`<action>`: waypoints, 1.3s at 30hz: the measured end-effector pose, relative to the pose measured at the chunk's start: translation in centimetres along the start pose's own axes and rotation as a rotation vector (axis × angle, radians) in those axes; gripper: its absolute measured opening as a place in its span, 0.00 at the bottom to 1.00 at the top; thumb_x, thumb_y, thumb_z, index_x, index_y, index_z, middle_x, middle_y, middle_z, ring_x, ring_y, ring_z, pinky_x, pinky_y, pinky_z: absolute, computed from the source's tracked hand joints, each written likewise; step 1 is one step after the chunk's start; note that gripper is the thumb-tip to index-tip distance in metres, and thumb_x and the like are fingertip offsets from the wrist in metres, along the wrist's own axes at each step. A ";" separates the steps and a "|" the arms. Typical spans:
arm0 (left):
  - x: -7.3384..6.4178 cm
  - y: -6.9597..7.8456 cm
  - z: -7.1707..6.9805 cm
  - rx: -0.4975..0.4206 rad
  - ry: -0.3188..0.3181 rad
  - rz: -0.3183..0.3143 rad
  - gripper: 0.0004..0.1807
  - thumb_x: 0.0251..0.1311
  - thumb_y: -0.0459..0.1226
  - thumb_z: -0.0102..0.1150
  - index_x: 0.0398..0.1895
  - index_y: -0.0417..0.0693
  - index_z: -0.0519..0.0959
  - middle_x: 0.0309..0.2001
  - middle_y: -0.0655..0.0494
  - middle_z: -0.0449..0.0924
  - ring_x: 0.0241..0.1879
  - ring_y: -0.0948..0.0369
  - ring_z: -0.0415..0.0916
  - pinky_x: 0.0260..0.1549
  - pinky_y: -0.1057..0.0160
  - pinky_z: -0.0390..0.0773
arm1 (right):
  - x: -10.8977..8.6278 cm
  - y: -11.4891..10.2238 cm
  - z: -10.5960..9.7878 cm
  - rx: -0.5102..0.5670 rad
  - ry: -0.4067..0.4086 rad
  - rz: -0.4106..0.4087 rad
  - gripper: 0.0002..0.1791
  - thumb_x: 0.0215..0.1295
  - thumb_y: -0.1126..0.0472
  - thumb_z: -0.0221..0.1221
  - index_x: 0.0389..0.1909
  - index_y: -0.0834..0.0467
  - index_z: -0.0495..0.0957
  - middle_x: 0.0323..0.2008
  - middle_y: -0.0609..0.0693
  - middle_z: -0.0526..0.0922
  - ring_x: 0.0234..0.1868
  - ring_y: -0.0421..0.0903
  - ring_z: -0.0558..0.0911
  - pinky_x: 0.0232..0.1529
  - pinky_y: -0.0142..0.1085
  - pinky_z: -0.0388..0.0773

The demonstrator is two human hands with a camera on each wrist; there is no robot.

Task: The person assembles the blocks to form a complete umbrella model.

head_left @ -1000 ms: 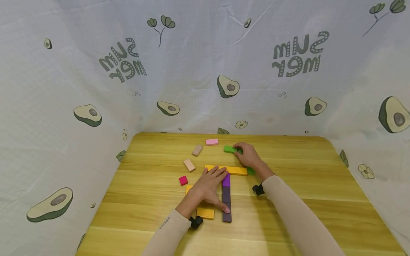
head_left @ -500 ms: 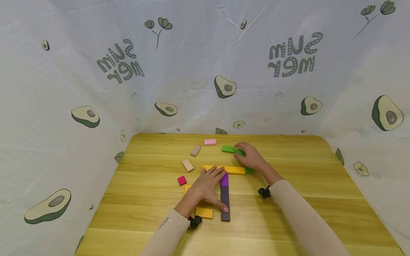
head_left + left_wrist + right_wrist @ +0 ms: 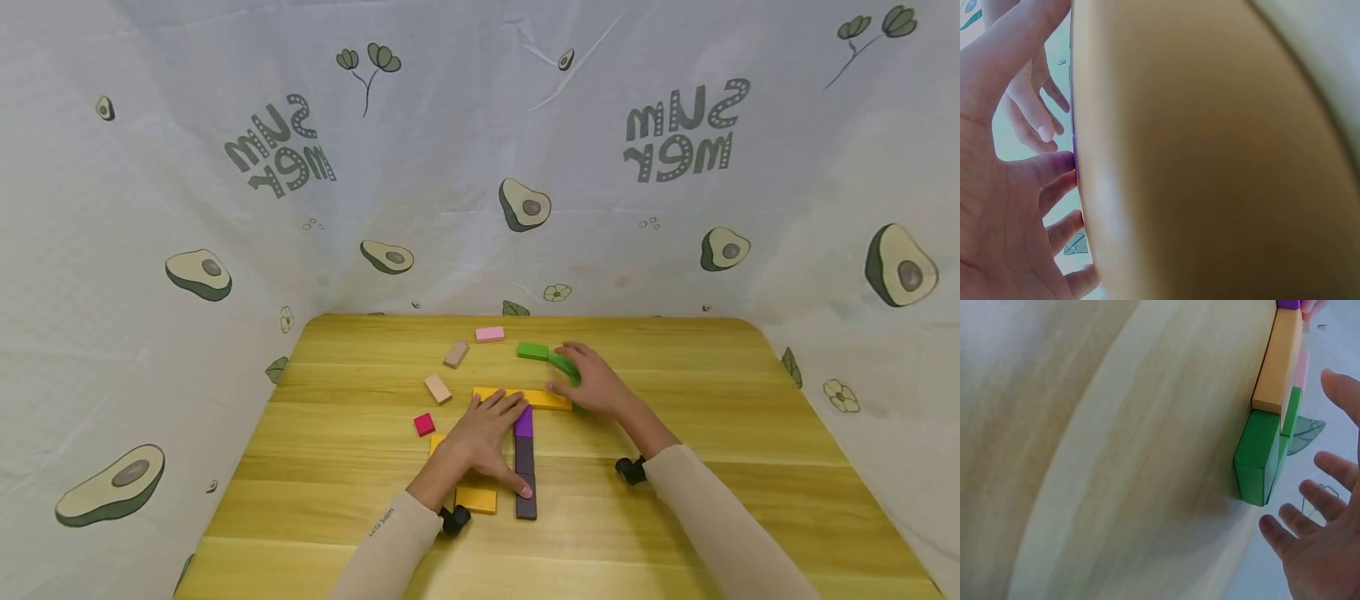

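Observation:
My left hand (image 3: 483, 442) lies spread over the blocks, fingertips on the long yellow block (image 3: 546, 399) and thumb on the lower dark purple block (image 3: 526, 500). A bright purple block (image 3: 523, 422) heads that dark column. My right hand (image 3: 595, 383) hovers by the green blocks with fingers apart, holding nothing. Of these, a bright green block (image 3: 533, 351) lies at the left; a second green block (image 3: 562, 363) slants beside it, partly behind my fingers. In the right wrist view, a dark green block (image 3: 1256, 444) touches the end of the yellow block (image 3: 1277, 359).
Left of the blocks lie a red square (image 3: 424, 424), a beige block (image 3: 438, 389), a tan block (image 3: 456, 354) and a pink block (image 3: 490, 334). A short yellow block (image 3: 476, 500) sits below my left hand. Printed cloth (image 3: 442, 167) encloses the wooden table (image 3: 300, 500).
My right hand has let go of the green block and moved down and right, its fingers spreading. The second green block now slants beside the first. My left hand stays in place.

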State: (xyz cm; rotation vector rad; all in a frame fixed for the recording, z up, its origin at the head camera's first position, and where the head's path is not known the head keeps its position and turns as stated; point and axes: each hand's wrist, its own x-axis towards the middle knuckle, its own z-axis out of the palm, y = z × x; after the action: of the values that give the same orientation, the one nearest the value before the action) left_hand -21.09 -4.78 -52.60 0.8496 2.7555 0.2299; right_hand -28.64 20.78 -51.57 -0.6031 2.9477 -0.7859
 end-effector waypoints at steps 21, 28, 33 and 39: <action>0.0 -0.1 0.0 0.006 0.003 -0.002 0.77 0.30 0.81 0.67 0.85 0.61 0.47 0.85 0.64 0.42 0.84 0.54 0.39 0.81 0.41 0.44 | -1.4 0.4 1.7 -0.071 -0.020 0.021 0.48 0.67 0.36 0.62 0.79 0.60 0.61 0.79 0.63 0.58 0.78 0.68 0.58 0.73 0.69 0.60; 0.0 0.0 0.0 0.016 0.000 0.002 0.77 0.30 0.81 0.67 0.85 0.61 0.47 0.85 0.64 0.42 0.84 0.54 0.39 0.81 0.41 0.43 | -1.5 0.8 1.5 -0.072 -0.032 0.024 0.49 0.67 0.35 0.62 0.78 0.61 0.61 0.79 0.62 0.58 0.78 0.68 0.59 0.72 0.68 0.61; 0.1 0.0 0.0 0.022 -0.002 -0.001 0.78 0.29 0.82 0.66 0.85 0.61 0.46 0.85 0.64 0.42 0.84 0.54 0.39 0.81 0.41 0.43 | -1.5 1.0 1.6 -0.083 -0.038 0.025 0.50 0.67 0.34 0.61 0.78 0.61 0.61 0.79 0.63 0.58 0.78 0.68 0.59 0.72 0.68 0.61; 0.0 0.0 0.0 0.026 -0.007 -0.007 0.78 0.30 0.82 0.66 0.85 0.61 0.46 0.85 0.65 0.41 0.84 0.55 0.38 0.81 0.41 0.43 | -1.4 0.8 1.6 -0.070 -0.041 0.037 0.49 0.66 0.35 0.62 0.79 0.60 0.61 0.79 0.62 0.58 0.78 0.68 0.59 0.73 0.68 0.61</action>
State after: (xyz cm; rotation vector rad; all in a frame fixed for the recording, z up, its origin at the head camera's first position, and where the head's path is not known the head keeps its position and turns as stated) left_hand -21.09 -4.77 -52.58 0.8453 2.7604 0.1905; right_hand -27.42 21.17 -53.49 -0.5605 2.9501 -0.6617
